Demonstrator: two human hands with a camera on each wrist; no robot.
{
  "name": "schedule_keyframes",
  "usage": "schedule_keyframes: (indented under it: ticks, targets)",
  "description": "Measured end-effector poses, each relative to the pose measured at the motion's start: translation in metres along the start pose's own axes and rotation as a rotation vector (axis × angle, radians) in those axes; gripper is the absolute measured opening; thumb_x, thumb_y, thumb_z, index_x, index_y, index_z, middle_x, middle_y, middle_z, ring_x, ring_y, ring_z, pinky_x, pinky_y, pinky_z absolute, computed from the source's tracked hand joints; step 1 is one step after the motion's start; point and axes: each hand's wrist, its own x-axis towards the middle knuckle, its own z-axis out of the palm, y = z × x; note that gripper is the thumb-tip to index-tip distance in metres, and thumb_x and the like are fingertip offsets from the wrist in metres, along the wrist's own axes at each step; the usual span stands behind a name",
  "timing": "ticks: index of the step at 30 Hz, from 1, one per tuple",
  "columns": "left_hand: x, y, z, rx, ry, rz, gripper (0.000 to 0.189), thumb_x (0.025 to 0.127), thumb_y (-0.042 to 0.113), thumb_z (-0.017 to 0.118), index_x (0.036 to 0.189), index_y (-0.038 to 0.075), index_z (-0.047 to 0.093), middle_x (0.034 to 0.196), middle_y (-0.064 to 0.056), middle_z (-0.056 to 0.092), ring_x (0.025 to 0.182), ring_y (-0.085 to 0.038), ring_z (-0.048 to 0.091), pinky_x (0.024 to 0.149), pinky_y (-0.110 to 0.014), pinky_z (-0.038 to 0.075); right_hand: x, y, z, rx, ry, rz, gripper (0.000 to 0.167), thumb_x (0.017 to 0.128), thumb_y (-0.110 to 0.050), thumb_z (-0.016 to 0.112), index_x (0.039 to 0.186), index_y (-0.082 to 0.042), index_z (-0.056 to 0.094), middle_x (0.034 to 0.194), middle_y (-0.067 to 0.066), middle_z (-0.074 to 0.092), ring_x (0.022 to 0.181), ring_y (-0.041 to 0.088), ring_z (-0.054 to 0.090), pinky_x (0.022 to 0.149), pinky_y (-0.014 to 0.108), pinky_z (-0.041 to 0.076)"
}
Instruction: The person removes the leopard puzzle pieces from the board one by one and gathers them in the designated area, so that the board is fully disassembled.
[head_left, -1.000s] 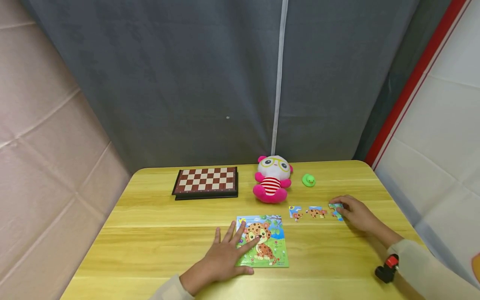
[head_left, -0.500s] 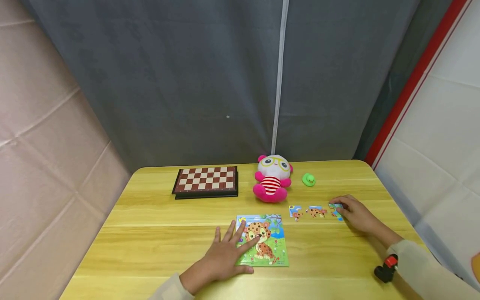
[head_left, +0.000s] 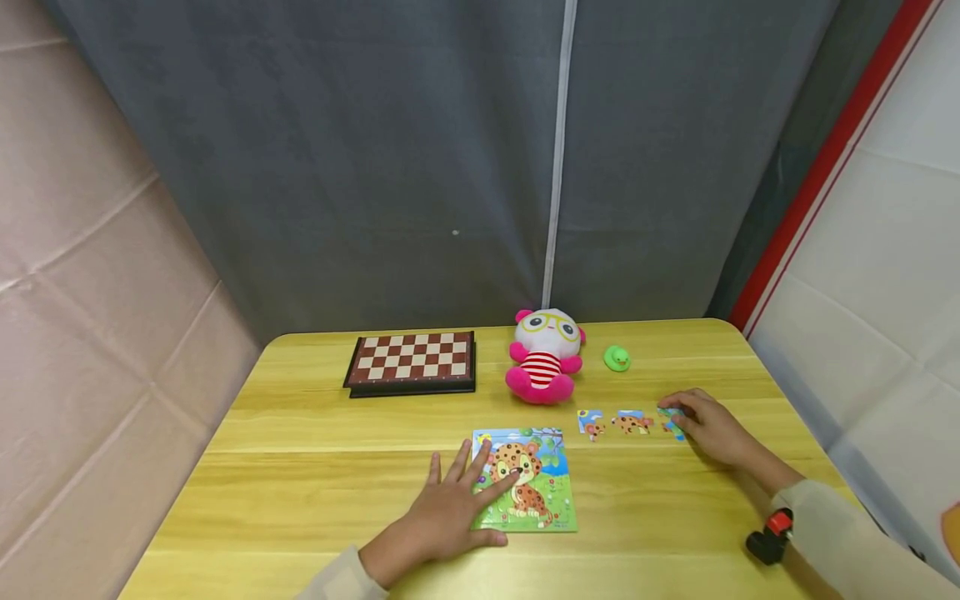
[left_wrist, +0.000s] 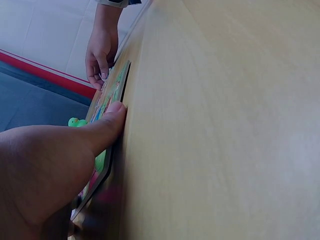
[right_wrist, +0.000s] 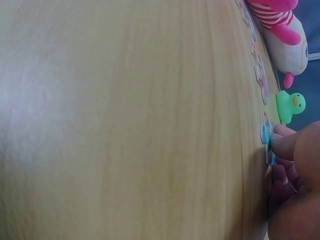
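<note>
A square cartoon leopard puzzle [head_left: 547, 500] lies flat on the table in the head view. My left hand [head_left: 446, 512] rests on its left part with fingers spread, and the thumb lies along its lower left edge. Right of the puzzle, a row of loose puzzle pieces runs across the table: a sun-and-ear piece [head_left: 590, 423], a spotted-body piece [head_left: 633, 422] and a blue-green piece [head_left: 678, 422]. My right hand [head_left: 712, 427] pinches the blue-green piece by its right side, fingers curled. In the right wrist view the thumb [right_wrist: 284, 146] covers part of that piece.
Behind the pieces sit a pink-and-white plush toy [head_left: 543, 358] and a small green rubber duck [head_left: 617, 359]. A chessboard box [head_left: 411, 364] stands at the back left of the wooden table [head_left: 300, 467]. A grey curtain [head_left: 375, 167] hangs past the table's far edge.
</note>
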Motion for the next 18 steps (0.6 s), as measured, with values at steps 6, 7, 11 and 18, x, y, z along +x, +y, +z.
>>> schedule_keyframes:
  ticks: [6,7,11,18]
  targets:
    - [-0.0008,0.0006,-0.0005,0.004,0.013,0.009,0.084,0.088,0.083,0.042,0.162,0.05,0.018,0.173,-0.013,0.001,0.157,-0.047,0.002,0.113,-0.081,0.012,0.0004,0.0006,0.0011,0.005,-0.001,0.007,0.022,0.102,0.0,0.059,0.121,-0.002,0.07,0.112,0.011,0.063,0.093,0.018,0.055,0.078,0.027,0.049]
    - [-0.0011,0.0007,-0.0006,0.006,0.015,0.01,0.084,0.088,0.083,0.041,0.162,0.05,0.018,0.173,-0.014,0.002,0.157,-0.047,0.003,0.113,-0.082,0.013,0.0004,0.0006,0.0012,0.006,-0.001,0.009,0.022,0.102,0.0,0.059,0.121,-0.002,0.07,0.112,0.011,0.063,0.093,0.018,0.055,0.078,0.027,0.049]
    - [-0.0015,0.0008,-0.0004,0.007,0.019,0.011,0.085,0.088,0.084,0.041,0.162,0.05,0.018,0.173,-0.013,0.003,0.157,-0.046,0.004,0.113,-0.081,0.014,0.0006,0.0002,0.001,0.014,-0.004,0.024,0.022,0.103,-0.001,0.059,0.122,-0.002,0.069,0.113,0.011,0.063,0.093,0.017,0.055,0.078,0.027,0.049]
    - [-0.0002,-0.0011,0.0004,0.009,0.028,0.014,0.087,0.086,0.085,0.041,0.162,0.05,0.018,0.173,-0.012,0.004,0.157,-0.045,0.004,0.114,-0.08,0.014,0.001,-0.0005,-0.0011,0.044,-0.015,0.065,0.023,0.104,-0.004,0.058,0.125,0.0,0.067,0.115,0.013,0.063,0.095,0.02,0.054,0.078,0.027,0.048]
